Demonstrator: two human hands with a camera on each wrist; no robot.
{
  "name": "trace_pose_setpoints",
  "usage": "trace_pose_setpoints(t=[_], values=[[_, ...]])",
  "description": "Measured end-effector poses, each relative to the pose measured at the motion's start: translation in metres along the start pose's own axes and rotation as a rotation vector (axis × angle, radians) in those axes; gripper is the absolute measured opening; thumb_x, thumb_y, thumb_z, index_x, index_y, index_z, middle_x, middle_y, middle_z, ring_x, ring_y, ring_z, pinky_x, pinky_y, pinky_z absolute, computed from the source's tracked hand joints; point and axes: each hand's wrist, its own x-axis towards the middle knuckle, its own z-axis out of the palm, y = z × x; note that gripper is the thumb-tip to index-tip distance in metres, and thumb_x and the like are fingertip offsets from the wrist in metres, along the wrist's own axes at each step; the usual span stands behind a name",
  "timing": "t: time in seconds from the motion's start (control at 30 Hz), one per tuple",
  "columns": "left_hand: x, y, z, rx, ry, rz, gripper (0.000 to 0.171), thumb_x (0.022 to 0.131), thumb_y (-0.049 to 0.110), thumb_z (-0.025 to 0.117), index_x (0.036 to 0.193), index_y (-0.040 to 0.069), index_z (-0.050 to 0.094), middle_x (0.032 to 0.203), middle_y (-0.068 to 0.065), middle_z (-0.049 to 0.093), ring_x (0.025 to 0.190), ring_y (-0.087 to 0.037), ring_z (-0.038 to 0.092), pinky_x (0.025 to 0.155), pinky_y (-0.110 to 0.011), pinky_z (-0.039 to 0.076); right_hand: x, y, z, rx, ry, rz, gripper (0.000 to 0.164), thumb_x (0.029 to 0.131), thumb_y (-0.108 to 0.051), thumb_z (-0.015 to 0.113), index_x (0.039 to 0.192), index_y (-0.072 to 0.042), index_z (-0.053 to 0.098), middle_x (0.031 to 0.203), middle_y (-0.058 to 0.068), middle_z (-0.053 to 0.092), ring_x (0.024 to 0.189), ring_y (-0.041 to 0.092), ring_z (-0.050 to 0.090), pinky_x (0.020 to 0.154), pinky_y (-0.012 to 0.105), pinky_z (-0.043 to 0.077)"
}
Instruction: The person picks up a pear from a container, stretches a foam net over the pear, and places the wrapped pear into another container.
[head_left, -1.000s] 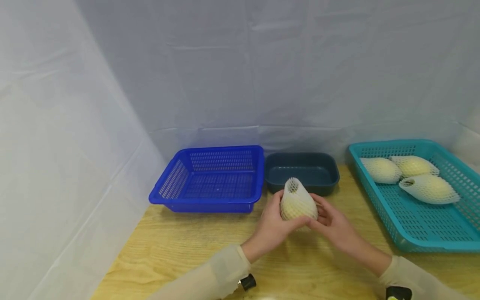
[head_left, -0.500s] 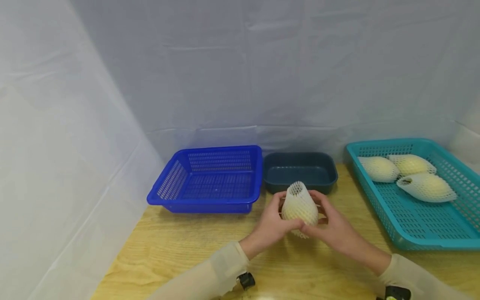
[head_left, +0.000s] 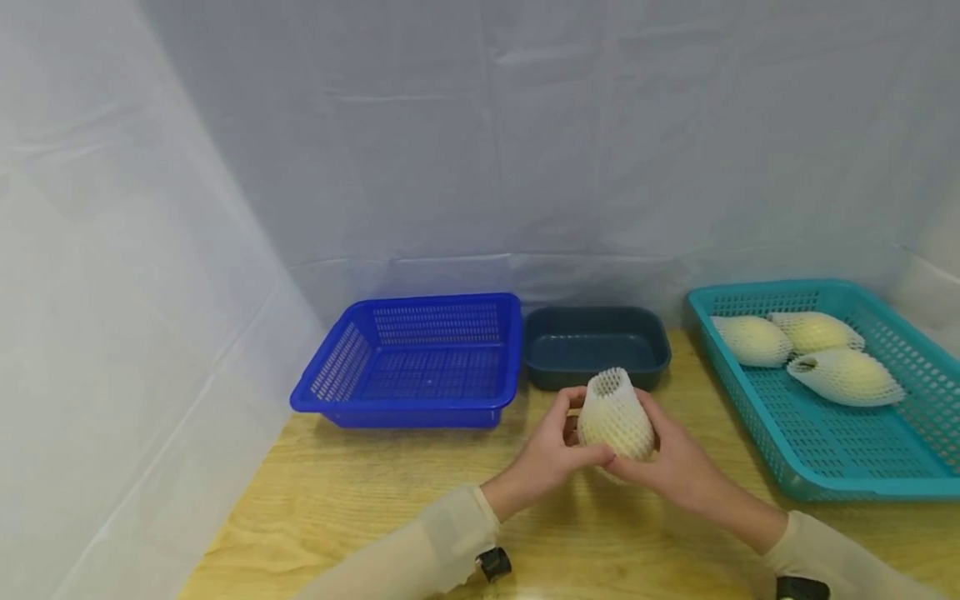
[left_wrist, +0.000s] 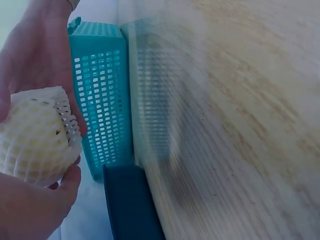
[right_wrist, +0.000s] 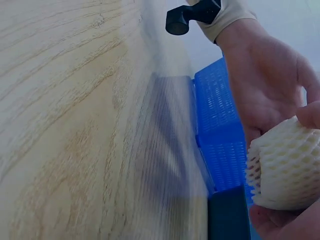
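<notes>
A pale yellow fruit in a white foam net sleeve is held between both hands over the table, the net's open end pointing up and away. My left hand grips its left side and my right hand its right side, with the thumbs meeting at the near side. In the left wrist view the foam-netted fruit shows a dark spot near the net's opening. The right wrist view shows the frayed net edge on the netted fruit. The fruit's exact kind is hidden by the net.
A blue basket stands back left with nothing visible in it. Beside it is a dark teal tub, just behind the hands. The turquoise basket at right holds several net-wrapped fruits. White sheeting hangs behind the wooden table.
Both hands have shifted slightly right and nearer with the netted fruit. Its open end has swung a little to the right, and the fingers have moved around it.
</notes>
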Motion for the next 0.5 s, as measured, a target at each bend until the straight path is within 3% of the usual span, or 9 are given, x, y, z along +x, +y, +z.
trace_pose_setpoints(t=[0.27,0.37,0.5], values=[[0.006,0.004,0.009,-0.019,-0.036,0.010,0.067,0.091,0.016,0.074,0.147,0.011,0.036,0.137,-0.009,0.051,0.116,-0.014,0.059,0.100,-0.032,0.051,-0.009,-0.019,-0.022,-0.150,0.054,0.074,0.095,0.086,-0.034,0.081,0.157,-0.012,0.023,0.133,0.022,0.054,0.102,0.029,0.062,0.071,0.034,0.054],[0.010,0.004,0.015,-0.003,-0.041,0.018,0.062,0.091,0.010,0.073,0.144,0.009,0.041,0.132,-0.012,0.056,0.116,-0.019,0.061,0.098,-0.033,0.052,-0.012,-0.030,-0.037,-0.239,0.067,0.072,0.099,0.085,-0.038,0.081,0.158,-0.011,0.021,0.132,0.023,0.054,0.102,0.032,0.063,0.069,0.036,0.054],[0.018,0.001,0.025,0.082,-0.025,-0.003,0.053,0.088,0.005,0.072,0.137,0.004,0.050,0.123,-0.017,0.063,0.111,-0.023,0.064,0.091,-0.025,0.052,-0.012,-0.043,-0.060,-0.317,0.085,0.073,0.100,0.085,-0.042,0.080,0.159,-0.011,0.021,0.133,0.023,0.052,0.103,0.037,0.063,0.067,0.038,0.055]])
